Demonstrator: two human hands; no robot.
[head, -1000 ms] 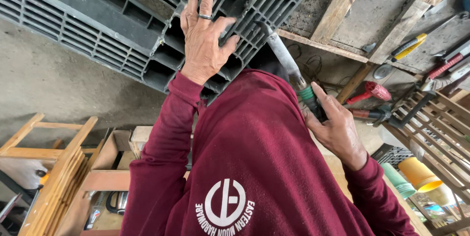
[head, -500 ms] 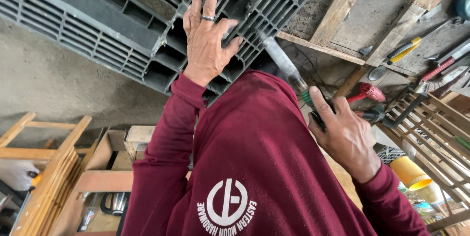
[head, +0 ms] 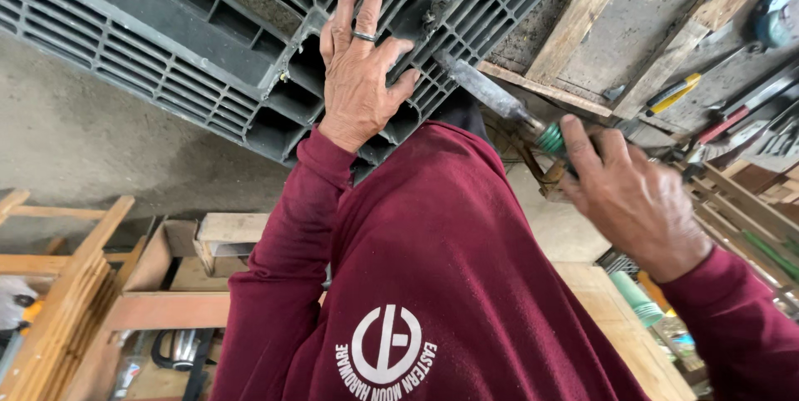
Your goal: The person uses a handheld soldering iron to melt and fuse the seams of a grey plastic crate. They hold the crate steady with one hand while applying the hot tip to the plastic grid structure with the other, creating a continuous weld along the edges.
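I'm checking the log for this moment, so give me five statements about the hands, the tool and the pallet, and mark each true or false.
1. The left hand lies flat, fingers spread, on the grey plastic pallet. True.
2. The left hand wears a work glove. False: it is bare, with a ring on one finger.
3. The right hand grips a chisel by its green handle end. True.
4. The chisel's metal end points away from the pallet. False: it points at the pallet's ribbed edge, close beside the left hand.
5. The person wears a blue short-sleeved shirt. False: the maroon long-sleeved shirt has a white round emblem.
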